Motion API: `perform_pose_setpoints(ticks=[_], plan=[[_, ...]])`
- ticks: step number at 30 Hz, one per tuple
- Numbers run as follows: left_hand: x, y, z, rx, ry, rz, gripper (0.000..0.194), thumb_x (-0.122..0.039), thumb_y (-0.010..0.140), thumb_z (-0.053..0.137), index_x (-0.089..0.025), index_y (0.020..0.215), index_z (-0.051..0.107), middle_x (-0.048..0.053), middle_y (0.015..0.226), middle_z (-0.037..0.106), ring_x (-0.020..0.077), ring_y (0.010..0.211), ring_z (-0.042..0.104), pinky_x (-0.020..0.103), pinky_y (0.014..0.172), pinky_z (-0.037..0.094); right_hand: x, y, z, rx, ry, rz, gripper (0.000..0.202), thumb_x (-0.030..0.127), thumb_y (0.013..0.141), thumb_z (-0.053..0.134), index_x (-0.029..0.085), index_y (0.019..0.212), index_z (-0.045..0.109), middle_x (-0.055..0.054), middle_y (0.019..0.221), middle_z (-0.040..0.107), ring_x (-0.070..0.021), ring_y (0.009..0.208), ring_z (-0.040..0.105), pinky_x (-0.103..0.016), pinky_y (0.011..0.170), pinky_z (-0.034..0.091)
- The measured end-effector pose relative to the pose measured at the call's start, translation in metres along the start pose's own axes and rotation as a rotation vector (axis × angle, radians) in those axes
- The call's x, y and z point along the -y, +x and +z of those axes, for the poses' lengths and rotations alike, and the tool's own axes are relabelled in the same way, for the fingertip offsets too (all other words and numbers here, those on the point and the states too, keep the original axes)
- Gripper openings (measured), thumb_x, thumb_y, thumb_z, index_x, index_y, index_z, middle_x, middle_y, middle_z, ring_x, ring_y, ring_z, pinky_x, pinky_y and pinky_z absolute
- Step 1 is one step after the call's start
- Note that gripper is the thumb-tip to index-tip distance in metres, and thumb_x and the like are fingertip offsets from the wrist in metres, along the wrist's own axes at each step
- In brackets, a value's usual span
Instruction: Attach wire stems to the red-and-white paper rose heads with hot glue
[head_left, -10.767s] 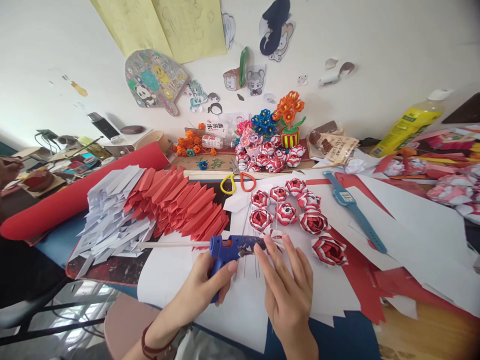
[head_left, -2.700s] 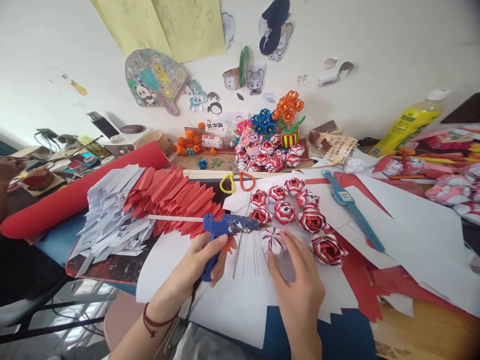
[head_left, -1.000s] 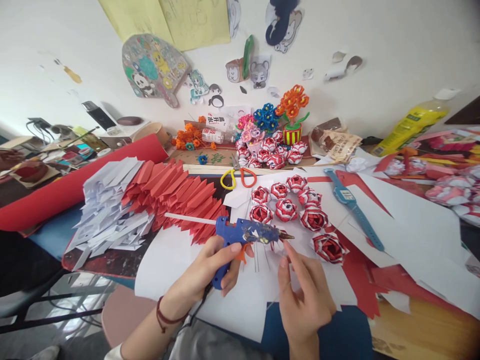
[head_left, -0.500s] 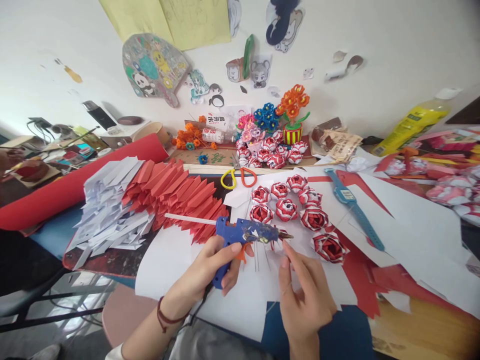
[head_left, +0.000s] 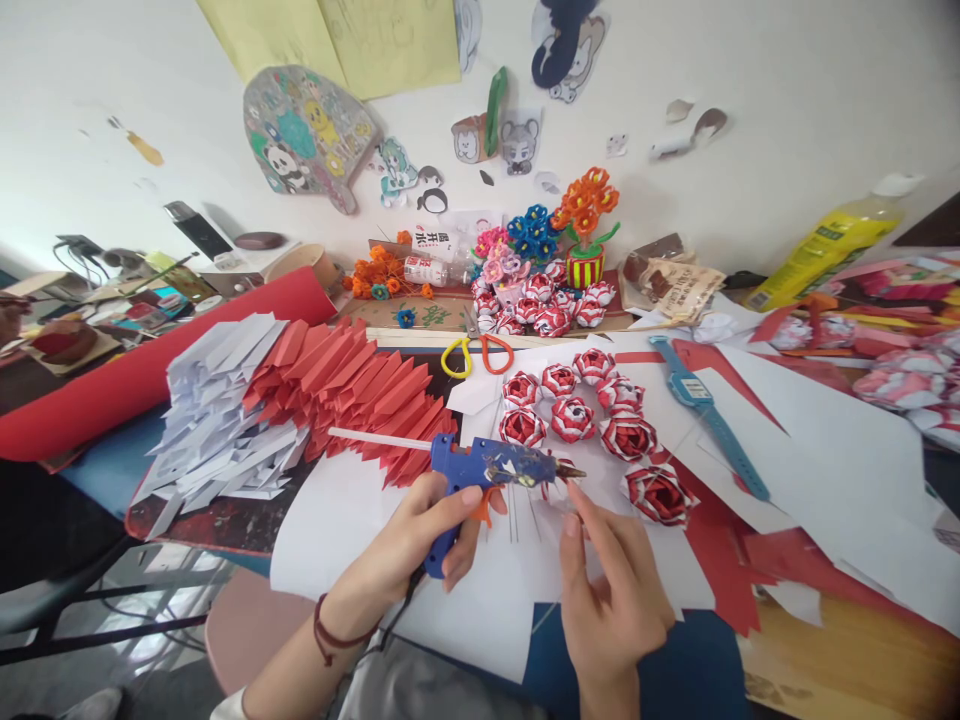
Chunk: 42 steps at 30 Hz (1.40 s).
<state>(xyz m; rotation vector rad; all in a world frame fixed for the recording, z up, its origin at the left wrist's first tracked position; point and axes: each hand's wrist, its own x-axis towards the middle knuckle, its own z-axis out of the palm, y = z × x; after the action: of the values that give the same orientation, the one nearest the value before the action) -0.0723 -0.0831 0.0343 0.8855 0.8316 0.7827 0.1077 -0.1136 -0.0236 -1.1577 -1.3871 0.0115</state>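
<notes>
My left hand (head_left: 442,520) is wrapped round the handle of a blue hot glue gun (head_left: 480,465), fingers by its orange trigger. A white glue stick (head_left: 379,439) juts from the gun's rear to the left. The nozzle points right, just above the index fingertip of my right hand (head_left: 615,585). That hand's fingers are bent together in a pinch; what they hold is too small to make out. Behind the gun, a partly hidden red-and-white piece shows near the nozzle. Several red-and-white paper flowers (head_left: 574,419) lie beyond on white paper.
Piles of folded white strips (head_left: 225,400) and red strips (head_left: 352,385) lie left. Scissors (head_left: 478,357) rest behind the gun. A blue watch (head_left: 709,410) lies right on paper sheets. A red roll (head_left: 165,360), potted craft flowers (head_left: 585,270) and a yellow bottle (head_left: 832,240) stand farther back.
</notes>
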Motion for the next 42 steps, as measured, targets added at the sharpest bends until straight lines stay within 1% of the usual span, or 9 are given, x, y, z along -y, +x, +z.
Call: perform_pose_setpoints(ticks=[7, 13, 22, 27, 30, 34, 42], plan=[[0.0002, 0.0000, -0.0007, 0.000, 0.009, 0.000, 0.037, -0.047, 0.095, 0.059, -0.010, 0.095, 0.066, -0.008, 0.039, 0.043, 0.0061, 0.030, 0.041, 0.015, 0.034, 0.032, -0.0009, 0.0000, 0.0006, 0.000, 0.002, 0.004, 0.061, -0.007, 0.081, 0.065, 0.023, 0.135, 0.062, -0.009, 0.096, 0.072, -0.0176, 0.077, 0.064, -0.031, 0.060, 0.050], [0.0018, -0.0012, -0.0014, -0.005, 0.018, 0.005, 0.037, -0.047, 0.095, 0.058, -0.011, 0.097, 0.065, -0.008, 0.039, 0.043, 0.0060, 0.030, 0.040, 0.015, 0.034, 0.032, -0.0011, -0.0006, 0.0006, -0.001, -0.011, 0.002, 0.061, -0.007, 0.082, 0.065, 0.023, 0.135, 0.061, -0.009, 0.096, 0.072, -0.0180, 0.078, 0.065, -0.031, 0.062, 0.051], [0.0011, 0.0003, -0.0024, 0.007, 0.047, 0.000, 0.037, -0.048, 0.095, 0.058, -0.011, 0.096, 0.064, -0.008, 0.039, 0.043, 0.0065, 0.030, 0.041, 0.016, 0.035, 0.032, -0.0013, -0.0005, 0.0015, 0.003, -0.013, 0.016, 0.058, -0.005, 0.083, 0.065, 0.023, 0.133, 0.063, -0.009, 0.095, 0.073, -0.0175, 0.077, 0.065, -0.030, 0.061, 0.050], [-0.0003, 0.0001, -0.0024, 0.004, 0.054, -0.005, 0.037, -0.050, 0.094, 0.058, -0.013, 0.089, 0.062, -0.008, 0.038, 0.043, 0.0074, 0.030, 0.041, 0.016, 0.034, 0.031, -0.0003, -0.0014, -0.0014, -0.026, -0.041, 0.015, 0.051, -0.002, 0.085, 0.065, 0.025, 0.128, 0.067, -0.005, 0.092, 0.073, -0.0141, 0.071, 0.064, -0.027, 0.060, 0.051], [-0.0008, 0.0009, -0.0025, -0.004, 0.056, -0.010, 0.038, -0.050, 0.094, 0.058, -0.012, 0.091, 0.062, -0.008, 0.038, 0.043, 0.0074, 0.030, 0.040, 0.017, 0.034, 0.031, -0.0003, -0.0021, -0.0018, -0.038, -0.053, 0.013, 0.048, -0.001, 0.085, 0.065, 0.024, 0.125, 0.068, -0.005, 0.091, 0.073, -0.0127, 0.068, 0.063, -0.025, 0.060, 0.052], [-0.0008, 0.0015, -0.0020, 0.004, 0.062, -0.019, 0.040, -0.050, 0.093, 0.058, -0.010, 0.095, 0.064, -0.008, 0.038, 0.043, 0.0077, 0.030, 0.040, 0.017, 0.034, 0.031, -0.0009, -0.0015, -0.0004, -0.038, -0.041, 0.005, 0.052, -0.001, 0.085, 0.065, 0.024, 0.129, 0.066, -0.006, 0.093, 0.074, -0.0141, 0.069, 0.064, -0.026, 0.057, 0.051], [-0.0012, -0.0001, -0.0005, -0.003, 0.064, -0.026, 0.041, -0.050, 0.093, 0.059, -0.010, 0.098, 0.065, -0.008, 0.039, 0.044, 0.0070, 0.030, 0.040, 0.017, 0.035, 0.032, -0.0019, -0.0006, -0.0009, -0.009, -0.015, 0.005, 0.056, -0.005, 0.084, 0.063, 0.024, 0.132, 0.064, -0.008, 0.096, 0.074, -0.0158, 0.075, 0.065, -0.028, 0.061, 0.052]])
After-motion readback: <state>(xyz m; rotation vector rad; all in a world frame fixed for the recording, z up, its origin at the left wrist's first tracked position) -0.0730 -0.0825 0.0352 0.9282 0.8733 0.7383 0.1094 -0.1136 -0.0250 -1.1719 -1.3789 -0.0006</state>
